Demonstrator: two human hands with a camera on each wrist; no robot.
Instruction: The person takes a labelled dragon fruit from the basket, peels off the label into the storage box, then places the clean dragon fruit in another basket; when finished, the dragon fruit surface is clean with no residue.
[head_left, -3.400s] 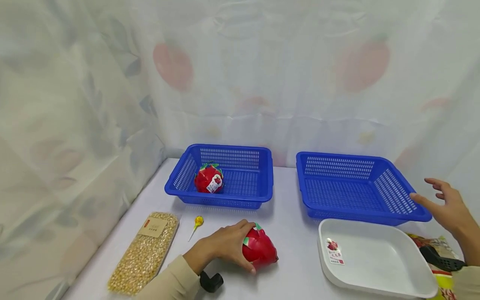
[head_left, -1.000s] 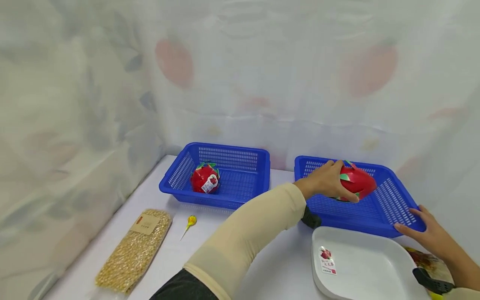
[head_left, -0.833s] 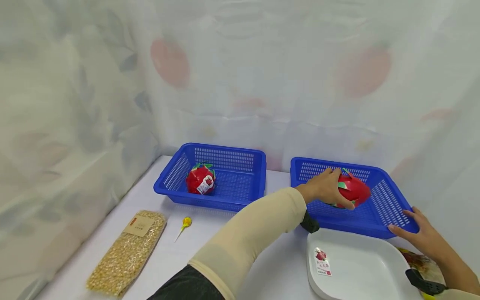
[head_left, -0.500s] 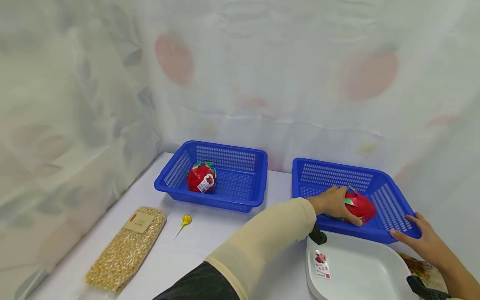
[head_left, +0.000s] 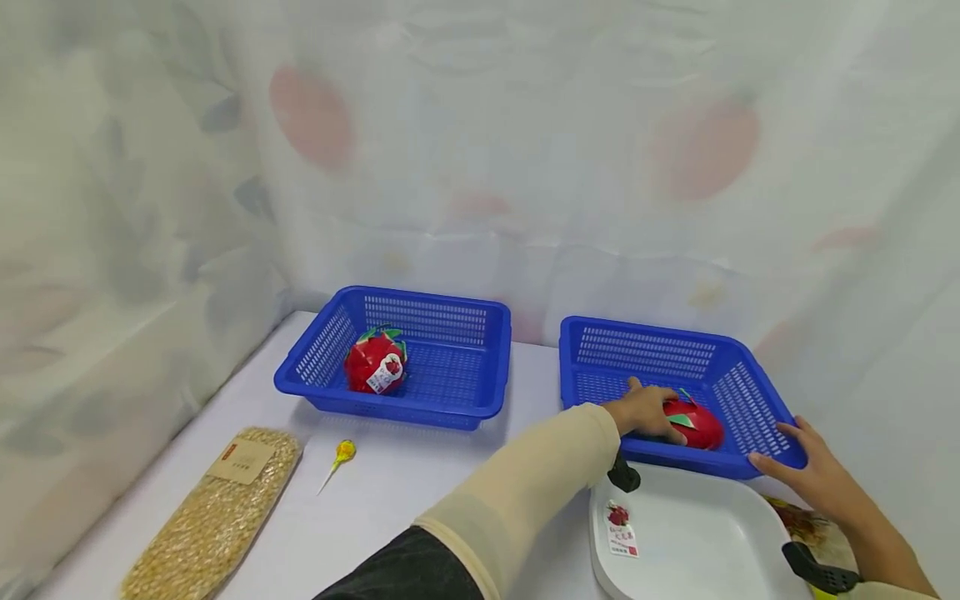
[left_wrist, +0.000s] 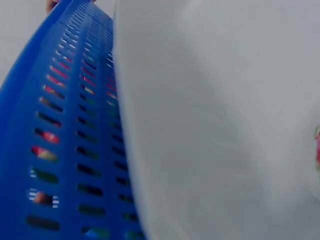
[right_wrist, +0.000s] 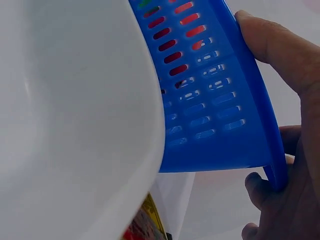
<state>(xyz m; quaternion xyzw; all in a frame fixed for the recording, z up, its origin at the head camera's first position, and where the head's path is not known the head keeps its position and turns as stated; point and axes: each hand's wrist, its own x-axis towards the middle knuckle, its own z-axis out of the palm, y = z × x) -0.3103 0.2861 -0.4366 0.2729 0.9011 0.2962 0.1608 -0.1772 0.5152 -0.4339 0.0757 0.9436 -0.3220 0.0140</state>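
Inside the right blue basket (head_left: 765,400), a red dragon fruit (head_left: 703,427) with green tips lies on the bottom. My left hand (head_left: 647,410) reaches over the basket's front rim, its fingers spread loosely at the fruit's left end. In the left wrist view, the fruit shows only as bits of red through the basket slots (left_wrist: 50,135). My right hand (head_left: 813,471) grips the basket's right front corner. In the right wrist view, the thumb (right_wrist: 267,40) lies on one side of the rim, with fingers on the other.
A white tray (head_left: 697,533) with a dragon fruit sticker stands before the right basket, partly over a colourful packet (head_left: 813,533). The left blue basket (head_left: 457,367) holds another dragon fruit (head_left: 371,358). A yellow lollipop (head_left: 345,451) and a bag of corn kernels (head_left: 217,508) lie at left.
My left hand carried the dragon fruit from the table into the right basket, lowered it and loosened its fingers. My right hand took hold of the basket corner. The view shifted slightly.
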